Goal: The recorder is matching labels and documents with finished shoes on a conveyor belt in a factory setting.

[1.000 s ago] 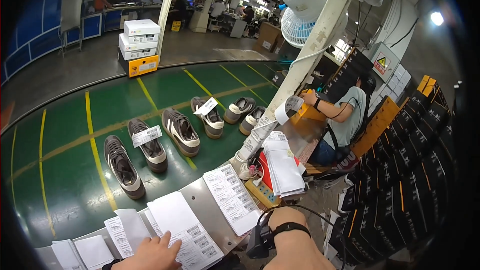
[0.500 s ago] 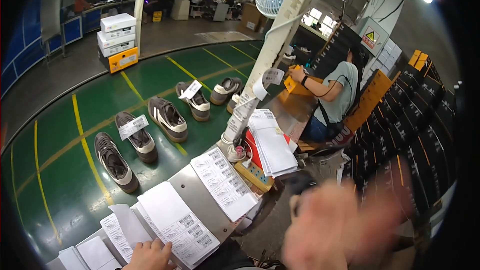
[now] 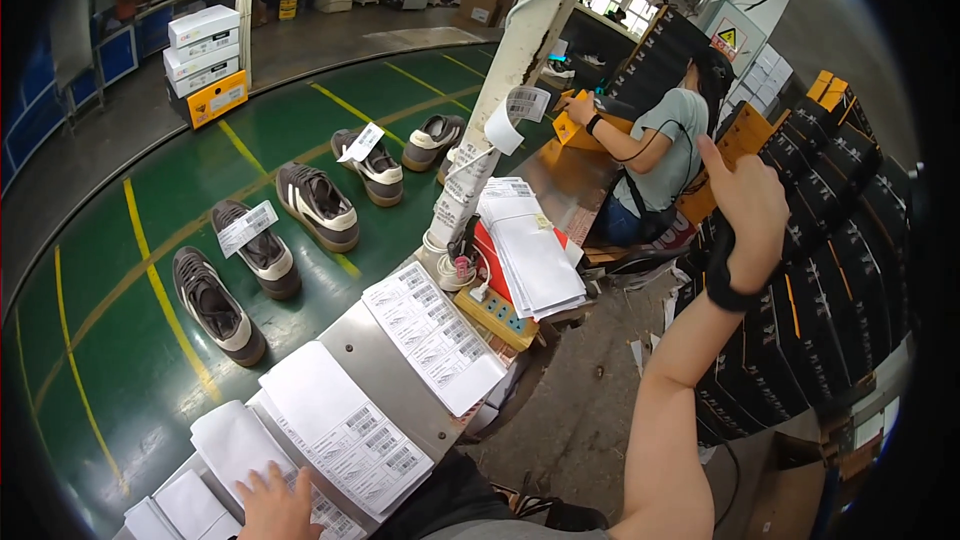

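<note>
My left hand (image 3: 275, 502) rests with its fingers spread on a stack of white label sheets (image 3: 235, 435) at the lower left. Beside it lies another stack of printed barcode sheets (image 3: 345, 430), and a third label stack (image 3: 435, 340) is farther right on the metal ledge (image 3: 395, 380). My right hand (image 3: 748, 208), with a black band at the wrist, is raised at the right, away from the ledge. Its thumb stands up, the other fingers are mostly hidden behind the hand, and nothing shows in it. Brown sneakers (image 3: 218, 305) stand in a row on the green belt; some carry a paper label (image 3: 247, 229).
A cream post (image 3: 490, 130) rises past a power strip (image 3: 497, 318) and a pile of papers (image 3: 530, 255). A co-worker (image 3: 665, 140) handles an orange box (image 3: 575, 120). Black shoeboxes (image 3: 830, 270) are stacked at the right, more boxes (image 3: 204, 65) at the far left.
My right hand has swung up and farther from me, its blur gone. Under my left hand, the lifted sheet now lies flatter. The whole view has shifted slightly.
</note>
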Demonstrator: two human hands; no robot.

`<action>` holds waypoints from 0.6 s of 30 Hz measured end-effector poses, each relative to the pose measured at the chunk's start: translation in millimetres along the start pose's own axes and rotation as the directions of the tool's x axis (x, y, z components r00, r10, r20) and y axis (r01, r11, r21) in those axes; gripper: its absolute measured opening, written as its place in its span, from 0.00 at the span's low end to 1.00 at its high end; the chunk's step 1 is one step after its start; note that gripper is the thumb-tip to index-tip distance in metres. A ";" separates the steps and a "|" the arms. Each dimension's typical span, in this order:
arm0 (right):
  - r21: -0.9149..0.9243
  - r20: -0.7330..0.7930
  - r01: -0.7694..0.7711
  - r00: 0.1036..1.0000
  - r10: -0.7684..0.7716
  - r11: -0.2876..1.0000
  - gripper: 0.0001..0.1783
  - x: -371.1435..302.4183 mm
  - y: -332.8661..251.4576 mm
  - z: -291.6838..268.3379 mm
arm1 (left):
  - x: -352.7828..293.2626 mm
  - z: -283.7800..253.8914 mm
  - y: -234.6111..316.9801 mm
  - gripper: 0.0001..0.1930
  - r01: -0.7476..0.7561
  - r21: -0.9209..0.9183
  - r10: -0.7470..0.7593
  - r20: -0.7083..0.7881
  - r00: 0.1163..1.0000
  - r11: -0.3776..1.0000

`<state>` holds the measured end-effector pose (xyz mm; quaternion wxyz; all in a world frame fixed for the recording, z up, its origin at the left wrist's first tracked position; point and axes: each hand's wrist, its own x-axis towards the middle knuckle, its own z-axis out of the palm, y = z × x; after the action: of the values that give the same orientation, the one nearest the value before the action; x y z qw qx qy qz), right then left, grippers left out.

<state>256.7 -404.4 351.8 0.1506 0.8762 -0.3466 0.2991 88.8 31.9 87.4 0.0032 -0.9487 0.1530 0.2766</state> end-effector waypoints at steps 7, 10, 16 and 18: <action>0.107 0.519 0.196 0.825 -0.223 0.975 0.40 168.5 27.1 146.4 | -25.1 22.4 3.1 0.49 0.150 -0.159 -0.152 0.003 0.988 0.976; -0.076 0.804 0.611 0.505 -0.314 0.788 0.32 206.4 82.1 206.4 | -28.5 24.6 3.6 0.51 0.131 -0.257 -0.147 -0.042 0.988 0.957; 0.036 0.853 -0.316 0.505 0.135 0.948 0.30 150.4 137.1 266.3 | -24.5 39.2 12.9 0.51 0.158 -0.216 -0.180 -0.087 0.980 0.963; 0.035 0.867 -0.304 0.483 0.122 0.952 0.32 135.3 152.3 276.7 | -25.3 39.0 13.2 0.52 0.155 -0.232 -0.179 -0.086 0.980 0.960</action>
<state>345.2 -713.5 230.8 -0.1599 0.8683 -0.4525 -0.1253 44.3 30.2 68.8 -0.0885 -0.9659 0.0401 0.2401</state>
